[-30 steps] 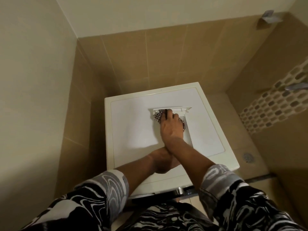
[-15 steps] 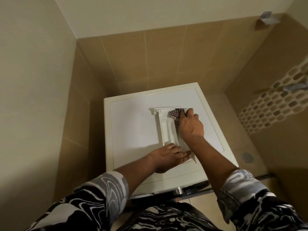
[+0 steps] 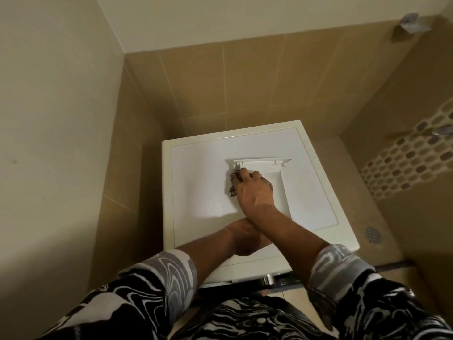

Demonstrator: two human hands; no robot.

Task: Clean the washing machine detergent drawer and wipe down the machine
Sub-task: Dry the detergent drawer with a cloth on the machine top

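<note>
Detergent drawer (image 3: pixel 278 185) lies flat on the washing machine (image 3: pixel 201 187) top, right of centre, long axis running front to back. Right hand (image 3: pixel 253 192) bunches a checked cloth (image 3: pixel 232 190) against the drawer's far-left corner, fingers curled over it. Left hand (image 3: pixel 241 239) sits at the drawer's near end by the front edge, fingers hidden under the right forearm; grip cannot be told. Floor drain (image 3: pixel 372 233) lies right of the machine.

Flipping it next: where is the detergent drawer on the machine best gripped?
Pinch the long right wall of the detergent drawer, coming in from the right. It lies flat, front panel far; that wall is bare, while the right hand and cloth cover the far-left corner, the left hand the near end.
</note>
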